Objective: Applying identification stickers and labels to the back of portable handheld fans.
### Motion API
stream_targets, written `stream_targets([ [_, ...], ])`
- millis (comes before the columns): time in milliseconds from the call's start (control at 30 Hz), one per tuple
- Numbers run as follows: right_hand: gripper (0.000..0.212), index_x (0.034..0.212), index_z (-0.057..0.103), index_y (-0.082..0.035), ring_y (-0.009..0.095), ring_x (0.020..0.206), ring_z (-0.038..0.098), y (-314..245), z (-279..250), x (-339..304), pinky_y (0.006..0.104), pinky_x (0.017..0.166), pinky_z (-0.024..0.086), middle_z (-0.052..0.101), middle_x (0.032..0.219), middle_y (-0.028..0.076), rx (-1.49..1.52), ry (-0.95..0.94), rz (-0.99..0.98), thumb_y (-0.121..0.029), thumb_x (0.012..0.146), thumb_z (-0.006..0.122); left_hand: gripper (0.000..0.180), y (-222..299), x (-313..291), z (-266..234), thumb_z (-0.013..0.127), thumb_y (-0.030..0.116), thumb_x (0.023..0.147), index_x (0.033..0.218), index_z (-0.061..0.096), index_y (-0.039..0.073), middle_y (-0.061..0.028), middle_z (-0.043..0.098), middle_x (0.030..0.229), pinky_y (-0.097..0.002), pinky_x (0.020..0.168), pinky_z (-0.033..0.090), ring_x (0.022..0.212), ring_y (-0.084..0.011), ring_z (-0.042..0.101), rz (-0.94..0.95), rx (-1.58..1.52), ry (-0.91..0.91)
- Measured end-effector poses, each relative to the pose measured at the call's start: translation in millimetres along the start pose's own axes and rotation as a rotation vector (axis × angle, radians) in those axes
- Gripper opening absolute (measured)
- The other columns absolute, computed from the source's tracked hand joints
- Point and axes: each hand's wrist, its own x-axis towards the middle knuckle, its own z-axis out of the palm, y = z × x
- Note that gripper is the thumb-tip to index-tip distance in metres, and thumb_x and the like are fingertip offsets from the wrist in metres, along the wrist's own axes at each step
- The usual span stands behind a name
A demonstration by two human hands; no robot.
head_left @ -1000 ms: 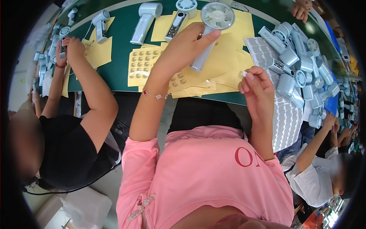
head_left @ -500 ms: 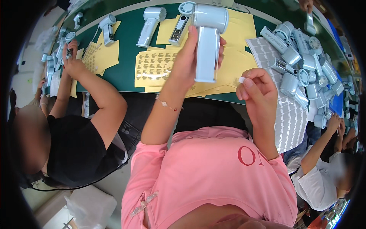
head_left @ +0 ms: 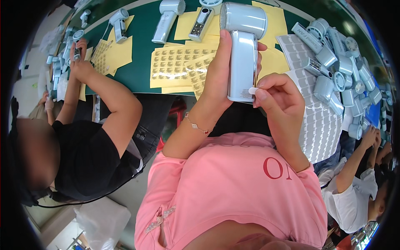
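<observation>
A light blue handheld fan [head_left: 242,62] is held upright by my left hand [head_left: 220,73], whose fingers wrap round the handle. Its round head is at the top, and fine print shows low on the handle. My right hand [head_left: 283,98] pinches a small white sticker [head_left: 253,90] between thumb and forefinger. That sticker is at the lower right edge of the handle; whether it touches the surface I cannot tell. Behind the fan lie yellow sheets [head_left: 171,64] with rows of small stickers.
Several more fans [head_left: 168,21] lie on the green table [head_left: 139,50]. A heap of fans [head_left: 343,64] is at the right, beside a sheet of grey labels [head_left: 318,129]. A co-worker's arm [head_left: 110,91] reaches over the table at left; another person [head_left: 348,196] sits at right.
My left hand has brought the fan slightly right and nearer to me. The sticker in my right hand has gone from apart to right by the handle's lower edge.
</observation>
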Motion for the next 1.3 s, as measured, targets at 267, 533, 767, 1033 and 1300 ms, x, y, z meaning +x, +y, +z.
stream_targets([
  [267,0.012,0.092,0.05,0.003,0.01,0.071,0.052,0.9,-0.2,-1.7,0.0211,0.064,0.044,0.053,0.088,0.007,-0.004,-0.01,-0.01,0.003,0.082,0.055,0.07,-1.3,-1.7,-0.1,0.026,0.061,0.087,0.097,0.052,-0.002,-0.0033,0.051,0.068,-0.0209,0.05,0.042,0.056,-0.0086,0.049,-0.005,-0.057,0.007],
  [533,0.011,0.092,0.051,0.003,0.01,0.07,0.052,2.1,1.3,-2.3,0.0205,0.063,0.043,0.053,0.088,0.007,-0.019,-0.013,-0.025,0.004,0.081,0.056,0.071,-1.4,-4.9,0.4,0.025,0.061,0.088,0.099,0.052,-0.004,-0.0039,0.051,0.071,-0.0209,0.051,0.039,0.059,-0.011,0.046,-0.006,-0.025,0.038],
  [767,0.015,0.093,0.051,0.005,0.009,0.083,0.053,2.6,2.0,-2.6,0.0204,0.074,0.043,0.053,0.088,0.004,0.002,-0.012,-0.03,0.008,0.08,0.057,0.072,-2.4,-5.5,-0.3,0.025,0.062,0.088,0.099,0.052,-0.004,-0.0034,0.05,0.072,-0.0209,0.052,0.039,0.06,-0.011,0.045,0.01,-0.009,0.055],
  [1033,0.014,0.088,0.055,0.002,0.008,0.071,0.054,0.4,-3.1,-2.8,0.0195,0.063,0.045,0.052,0.079,0.004,-0.634,-0.069,-0.301,0.009,0.076,0.059,0.069,-4.2,-8.4,0.9,0.026,0.061,0.088,0.1,0.052,-0.002,-0.0035,0.052,0.068,-0.0204,0.053,0.041,0.059,-0.0082,0.05,0.015,-0.066,0.077],
  [1300,0.015,0.088,0.055,0.001,0.008,0.063,0.053,5.7,-6.3,-0.2,0.018,0.058,0.043,0.054,0.076,0.003,-0.213,0.168,-0.18,0.009,0.075,0.058,0.072,0.8,-12.0,-0.5,0.024,0.062,0.087,0.1,0.052,-0.004,-0.004,0.052,0.066,-0.0201,0.048,0.04,0.056,-0.0087,0.049,0.056,0.01,0.044],
])
